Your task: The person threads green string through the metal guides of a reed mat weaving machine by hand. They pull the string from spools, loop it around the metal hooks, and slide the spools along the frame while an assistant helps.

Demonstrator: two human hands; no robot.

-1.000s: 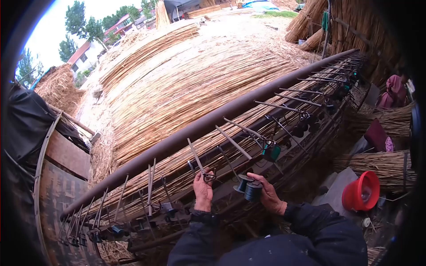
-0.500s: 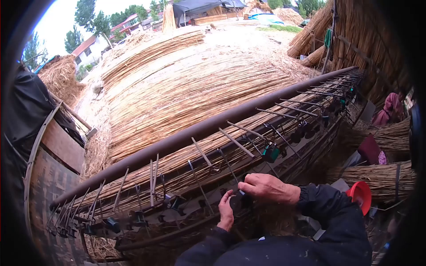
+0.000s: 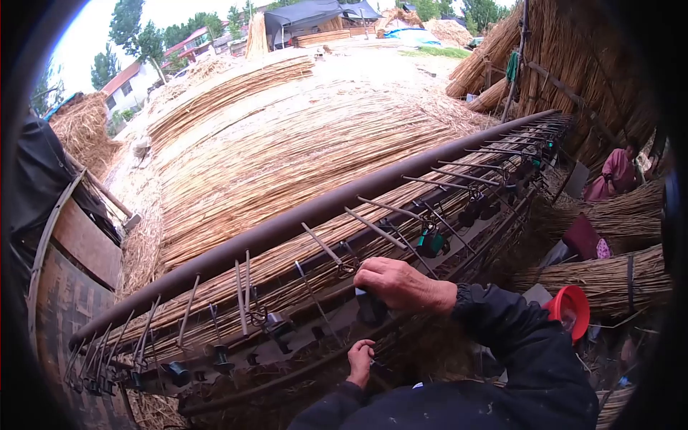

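My right hand [image 3: 405,284] is closed on a dark spool [image 3: 370,309] at the near side of a long reed-weaving frame. Lower down, my left hand [image 3: 360,362] has its fingers curled with the tips near the thumb; what they hold, if anything, is too small to make out. A thick brown pipe [image 3: 287,222] runs slantwise along the frame, with metal rods [image 3: 320,242] sticking out towards me. Several spools hang along the near edge, among them a green spool [image 3: 431,244] right of my right hand and a dark one [image 3: 278,324] to the left.
Long reeds [image 3: 287,158] lie spread beyond the pipe. At right stand a red bucket [image 3: 570,312] and tied reed bundles [image 3: 609,283], with a person in pink [image 3: 615,172] behind them. A curved board [image 3: 64,315] borders the left end. Reed stacks [image 3: 573,64] lean at the back right.
My right hand has lifted up and left with the dark spool, away from my left hand. My left hand has dropped slightly and its fingers have curled. The view has shifted a little.
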